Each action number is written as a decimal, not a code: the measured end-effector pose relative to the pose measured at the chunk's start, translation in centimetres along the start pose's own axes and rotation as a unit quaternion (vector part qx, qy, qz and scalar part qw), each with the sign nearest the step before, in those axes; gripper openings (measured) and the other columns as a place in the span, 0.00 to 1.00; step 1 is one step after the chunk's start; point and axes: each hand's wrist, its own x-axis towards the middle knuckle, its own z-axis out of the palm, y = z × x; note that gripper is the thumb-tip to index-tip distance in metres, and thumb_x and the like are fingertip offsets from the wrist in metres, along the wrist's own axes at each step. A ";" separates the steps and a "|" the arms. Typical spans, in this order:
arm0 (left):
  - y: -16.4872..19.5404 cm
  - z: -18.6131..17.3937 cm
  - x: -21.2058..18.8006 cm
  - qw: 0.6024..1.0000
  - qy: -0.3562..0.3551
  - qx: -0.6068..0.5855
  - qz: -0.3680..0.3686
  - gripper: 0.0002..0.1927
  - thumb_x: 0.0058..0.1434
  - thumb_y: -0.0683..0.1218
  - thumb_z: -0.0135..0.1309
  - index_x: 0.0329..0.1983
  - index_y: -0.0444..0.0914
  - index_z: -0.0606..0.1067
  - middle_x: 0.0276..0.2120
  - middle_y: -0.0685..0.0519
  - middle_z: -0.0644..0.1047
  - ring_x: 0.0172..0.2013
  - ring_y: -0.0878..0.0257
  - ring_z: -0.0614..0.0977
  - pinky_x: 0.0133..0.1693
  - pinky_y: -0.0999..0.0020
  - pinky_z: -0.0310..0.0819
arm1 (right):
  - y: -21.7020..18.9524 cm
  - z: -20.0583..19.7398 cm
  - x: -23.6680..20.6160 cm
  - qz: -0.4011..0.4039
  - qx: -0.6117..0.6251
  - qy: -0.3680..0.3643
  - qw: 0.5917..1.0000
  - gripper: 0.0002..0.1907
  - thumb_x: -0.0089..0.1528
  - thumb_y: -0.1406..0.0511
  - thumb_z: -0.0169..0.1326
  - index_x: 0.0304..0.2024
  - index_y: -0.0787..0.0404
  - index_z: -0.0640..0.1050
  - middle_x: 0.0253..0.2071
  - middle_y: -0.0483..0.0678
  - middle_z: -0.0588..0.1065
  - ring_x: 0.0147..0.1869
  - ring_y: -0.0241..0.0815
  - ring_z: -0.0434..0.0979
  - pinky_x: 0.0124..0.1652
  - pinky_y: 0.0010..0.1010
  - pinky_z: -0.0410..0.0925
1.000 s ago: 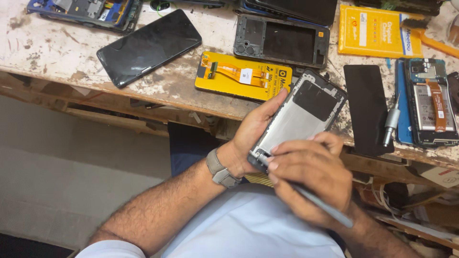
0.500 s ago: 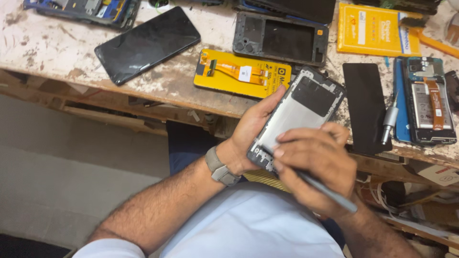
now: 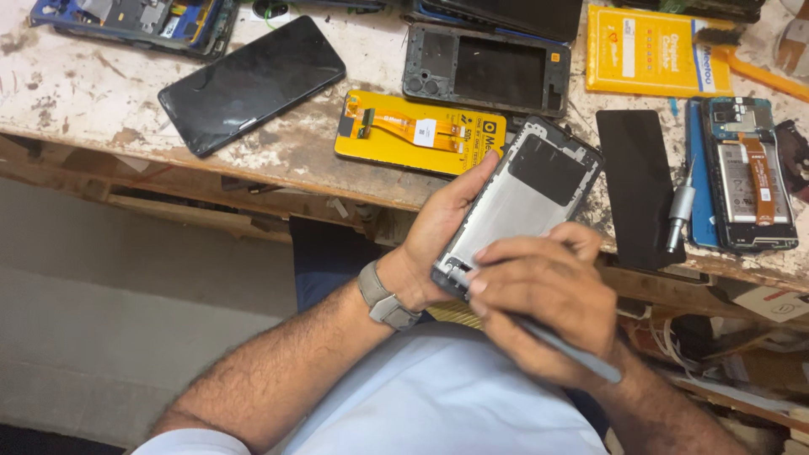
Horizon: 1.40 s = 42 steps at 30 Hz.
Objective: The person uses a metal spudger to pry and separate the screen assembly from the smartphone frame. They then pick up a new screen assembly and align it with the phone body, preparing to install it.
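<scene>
my left hand has its fingers clamped around an opened phone frame, held tilted over the tabletop edge. my right hand, fingers pinched on a grey tool, rests on the frame's lower end.

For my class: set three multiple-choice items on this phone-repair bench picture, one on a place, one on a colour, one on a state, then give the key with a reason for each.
1. Where does the silver screwdriver lie?
A. on the black panel's right edge
B. on the floor
C. on the yellow box

2. What colour is the packet with the orange ribbon cable?
A. green
B. yellow
C. white

3. How is the phone frame held?
A. lying flat on the bench
B. gripped by the left hand, the right hand working on it with a thin grey tool
C. untouched

Key: 1 A, it rests on the black panel; 2 B, plainly yellow; 3 B, both hands are on it.
</scene>
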 end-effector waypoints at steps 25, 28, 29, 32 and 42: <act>-0.4 0.3 0.0 0.997 0.026 0.072 0.024 0.31 0.83 0.64 0.35 0.66 0.34 0.70 0.54 0.43 0.77 0.51 0.56 0.81 0.54 0.64 0.78 | 0.0 -2.5 0.7 0.041 0.096 -0.083 0.991 0.09 0.55 0.69 0.64 0.38 0.57 0.81 0.39 0.41 0.83 0.52 0.39 0.85 0.58 0.39 0.58; -0.6 0.5 0.0 0.996 0.033 0.080 0.020 0.32 0.82 0.65 0.34 0.68 0.34 0.68 0.56 0.43 0.76 0.54 0.55 0.81 0.57 0.63 0.77 | 0.2 -2.9 0.3 0.045 0.108 -0.094 0.989 0.09 0.54 0.70 0.64 0.37 0.57 0.81 0.39 0.40 0.83 0.52 0.40 0.85 0.58 0.40 0.58; -0.6 0.5 0.0 0.996 0.037 0.082 0.022 0.32 0.82 0.65 0.33 0.69 0.34 0.68 0.57 0.42 0.76 0.54 0.55 0.80 0.57 0.63 0.77 | 0.3 -3.1 0.2 0.044 0.110 -0.098 0.988 0.09 0.53 0.70 0.63 0.37 0.56 0.81 0.39 0.40 0.83 0.52 0.40 0.85 0.58 0.40 0.58; -0.4 0.7 0.0 0.996 0.023 0.080 0.027 0.32 0.82 0.65 0.33 0.69 0.35 0.68 0.57 0.42 0.76 0.55 0.55 0.80 0.58 0.62 0.76 | 0.4 -3.9 -0.3 0.045 0.110 -0.106 0.987 0.10 0.53 0.70 0.64 0.37 0.56 0.81 0.39 0.40 0.83 0.52 0.41 0.85 0.58 0.40 0.58; -1.3 0.5 0.2 0.995 0.042 0.086 0.029 0.31 0.86 0.63 0.34 0.66 0.30 0.68 0.54 0.42 0.77 0.55 0.56 0.80 0.59 0.64 0.76 | -0.6 -3.3 -0.2 0.011 0.058 -0.085 0.995 0.10 0.54 0.69 0.65 0.38 0.57 0.80 0.41 0.42 0.83 0.53 0.42 0.84 0.57 0.41 0.59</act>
